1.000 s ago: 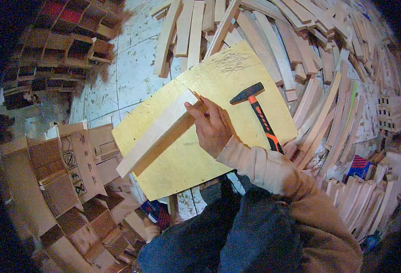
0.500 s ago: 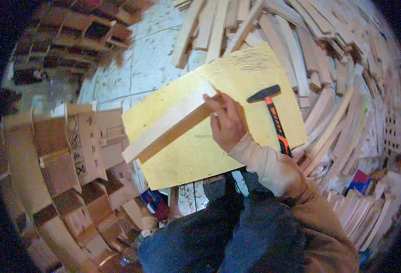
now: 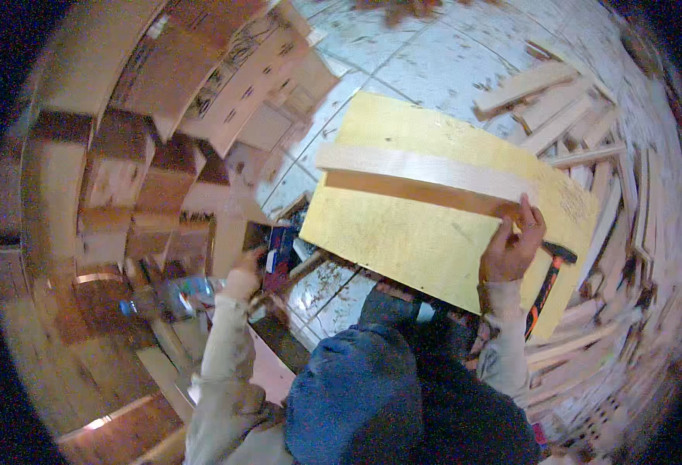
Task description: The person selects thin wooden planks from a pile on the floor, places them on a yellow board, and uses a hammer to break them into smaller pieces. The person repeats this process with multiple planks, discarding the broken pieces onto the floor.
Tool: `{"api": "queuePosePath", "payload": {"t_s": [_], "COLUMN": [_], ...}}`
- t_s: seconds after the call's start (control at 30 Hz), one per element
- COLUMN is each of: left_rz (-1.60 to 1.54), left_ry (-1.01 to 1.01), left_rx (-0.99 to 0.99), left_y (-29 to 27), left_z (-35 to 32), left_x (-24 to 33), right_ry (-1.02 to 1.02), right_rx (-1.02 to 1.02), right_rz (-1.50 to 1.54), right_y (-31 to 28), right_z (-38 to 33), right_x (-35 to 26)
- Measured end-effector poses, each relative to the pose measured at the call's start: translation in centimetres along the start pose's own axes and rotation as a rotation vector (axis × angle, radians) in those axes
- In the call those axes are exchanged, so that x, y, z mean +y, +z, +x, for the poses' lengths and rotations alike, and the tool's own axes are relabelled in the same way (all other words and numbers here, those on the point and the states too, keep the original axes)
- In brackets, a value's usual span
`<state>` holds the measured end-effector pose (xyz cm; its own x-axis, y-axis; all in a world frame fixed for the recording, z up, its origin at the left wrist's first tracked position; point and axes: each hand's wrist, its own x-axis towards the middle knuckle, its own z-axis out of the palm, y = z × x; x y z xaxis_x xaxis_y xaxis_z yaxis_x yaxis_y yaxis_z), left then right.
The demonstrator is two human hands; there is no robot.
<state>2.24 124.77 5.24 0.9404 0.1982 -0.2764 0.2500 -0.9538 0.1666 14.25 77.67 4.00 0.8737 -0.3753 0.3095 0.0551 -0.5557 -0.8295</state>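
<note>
Left hand has swung out, grip unclear, while right hand pinches a smooth, squared wooden bar.

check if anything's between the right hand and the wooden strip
Nothing visible is: the right hand reaches the right end of the wooden strip, though contact is unclear. The hammer lies right of the hand, out of the way.

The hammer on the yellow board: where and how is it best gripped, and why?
Likely by the lower part of its black-and-orange handle, coming from above on the person's near side. The long, slim handle points back toward the person, while the wider head lies at the far end.
</note>
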Motion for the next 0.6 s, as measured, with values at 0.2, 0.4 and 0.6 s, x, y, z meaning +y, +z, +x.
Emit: {"api": "queuePosePath", "payload": {"t_s": [0.2, 0.4, 0.6], "left_rz": [-0.010, -0.055, 0.097], "left_ry": [0.122, 0.101, -0.162], "left_rx": [-0.159, 0.044, -0.062], "left_y": [2.0, 3.0, -1.7], "left_z": [2.0, 1.5, -1.2], "left_x": [-0.8, -2.6, -0.5], "right_ry": [-0.128, -0.061, -0.306], "right_rx": [0.040, 0.087, 0.045], "right_rz": [-0.148, -0.123, -0.241], "right_y": [0.6, 1.0, 0.0], "right_z": [-0.1, -0.3, 0.1], "right_x": [-0.7, -0.5, 2.0]}}
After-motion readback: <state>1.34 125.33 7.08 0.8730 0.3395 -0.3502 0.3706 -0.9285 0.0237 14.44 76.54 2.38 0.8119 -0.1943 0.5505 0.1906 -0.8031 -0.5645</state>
